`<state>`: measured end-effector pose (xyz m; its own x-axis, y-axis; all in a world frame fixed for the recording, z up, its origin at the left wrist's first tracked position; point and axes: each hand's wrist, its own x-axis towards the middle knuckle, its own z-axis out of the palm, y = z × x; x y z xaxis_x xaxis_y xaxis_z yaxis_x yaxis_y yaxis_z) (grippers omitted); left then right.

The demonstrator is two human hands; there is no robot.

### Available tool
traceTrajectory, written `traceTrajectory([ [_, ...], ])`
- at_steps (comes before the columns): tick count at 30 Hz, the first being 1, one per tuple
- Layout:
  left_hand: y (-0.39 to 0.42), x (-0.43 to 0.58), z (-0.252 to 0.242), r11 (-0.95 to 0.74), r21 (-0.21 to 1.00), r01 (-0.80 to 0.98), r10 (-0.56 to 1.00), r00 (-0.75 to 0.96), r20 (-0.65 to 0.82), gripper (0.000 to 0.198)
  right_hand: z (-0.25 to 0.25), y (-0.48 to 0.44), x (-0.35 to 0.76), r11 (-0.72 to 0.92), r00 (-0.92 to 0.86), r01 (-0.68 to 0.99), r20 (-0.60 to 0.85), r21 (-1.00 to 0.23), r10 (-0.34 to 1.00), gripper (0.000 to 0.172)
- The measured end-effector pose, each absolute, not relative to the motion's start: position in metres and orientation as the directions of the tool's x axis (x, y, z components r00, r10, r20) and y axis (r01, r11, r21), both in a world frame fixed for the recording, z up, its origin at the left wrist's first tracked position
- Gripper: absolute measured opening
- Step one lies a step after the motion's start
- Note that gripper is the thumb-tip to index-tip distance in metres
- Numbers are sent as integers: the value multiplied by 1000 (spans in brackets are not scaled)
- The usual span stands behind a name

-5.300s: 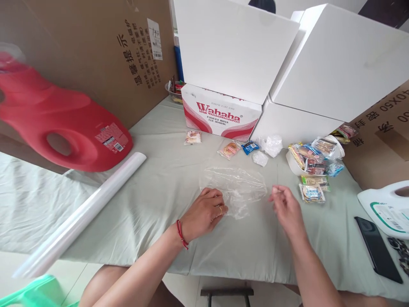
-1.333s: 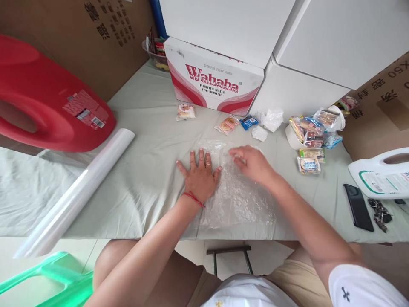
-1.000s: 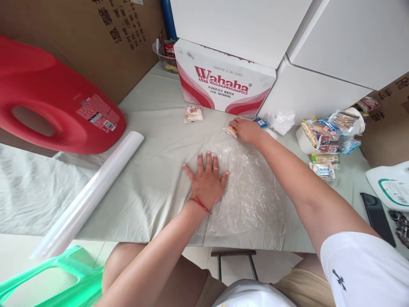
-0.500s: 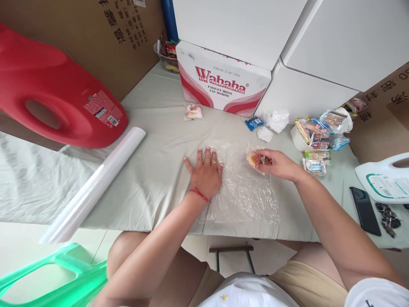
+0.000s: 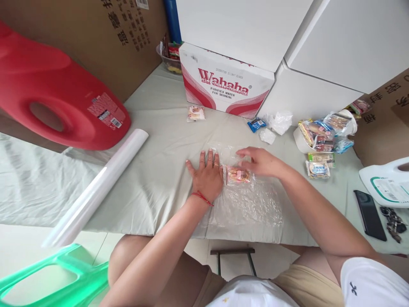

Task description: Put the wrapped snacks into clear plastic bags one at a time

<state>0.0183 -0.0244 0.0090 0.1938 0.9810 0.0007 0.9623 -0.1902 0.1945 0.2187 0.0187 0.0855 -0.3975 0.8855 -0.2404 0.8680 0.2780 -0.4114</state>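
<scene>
My left hand [image 5: 207, 179] lies flat with its fingers spread, pressing on the left side of a sheet of clear plastic film [image 5: 252, 209]. A small wrapped snack [image 5: 238, 175] rests on the film, just right of my left fingers. Over the snack's upper right side is my right hand [image 5: 260, 162], thumb and fingers apart, holding nothing. Whether its thumb touches the wrapper I cannot tell.
A white roll [image 5: 99, 187] lies on the left beside a big red jug [image 5: 64, 94]. Behind stand a Wahaha carton [image 5: 226, 83], another wrapped snack [image 5: 196, 113], a blue packet [image 5: 256, 124] and crumpled plastic [image 5: 281, 122]. Rightward are a snack-filled container [image 5: 299, 141], a phone [image 5: 370, 215] and keys [image 5: 395, 225].
My right hand has moved left with the wrapped snack, laid it on the film beside my left hand and let go. The left hand stays in place.
</scene>
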Motion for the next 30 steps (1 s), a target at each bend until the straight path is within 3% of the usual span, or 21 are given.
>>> traceTrajectory([
  [4, -23, 18, 7, -185, 194, 963, 982, 190, -7, 59, 93, 83, 202, 306, -338, 930, -149, -202, 929, 37],
  [7, -23, 18, 6, -189, 198, 962, 981, 195, -8, 60, 86, 132, 168, 466, -465, 885, -65, -10, 883, 44],
  [9, -23, 18, 6, -190, 201, 961, 980, 196, -10, 60, 79, 163, 140, 561, -560, 827, -25, 40, 828, 54],
  [13, -23, 18, 8, -186, 209, 960, 980, 195, -26, 60, 60, 213, 89, 571, -571, 821, -59, -11, 819, 63],
  [17, -22, 18, 11, -177, 221, 959, 980, 193, -51, 60, 35, 226, 68, 461, -484, 870, -124, -176, 867, 65],
  [20, -22, 18, 12, -171, 229, 958, 979, 192, -69, 60, 19, 207, 83, 484, -503, 825, 11, -293, 864, 57],
  [24, -23, 17, 13, -186, 242, 952, 977, 206, -61, 59, 14, 176, 129, 516, -491, 771, 168, -374, 855, 35],
  [27, -23, 16, 12, -188, 247, 951, 978, 205, -46, 59, 23, 161, 155, 341, -285, 857, 198, -386, 938, 32],
  [30, -23, 17, 12, -186, 239, 953, 979, 201, -38, 60, 32, 150, 150, 103, -43, 927, 170, -362, 985, 50],
])
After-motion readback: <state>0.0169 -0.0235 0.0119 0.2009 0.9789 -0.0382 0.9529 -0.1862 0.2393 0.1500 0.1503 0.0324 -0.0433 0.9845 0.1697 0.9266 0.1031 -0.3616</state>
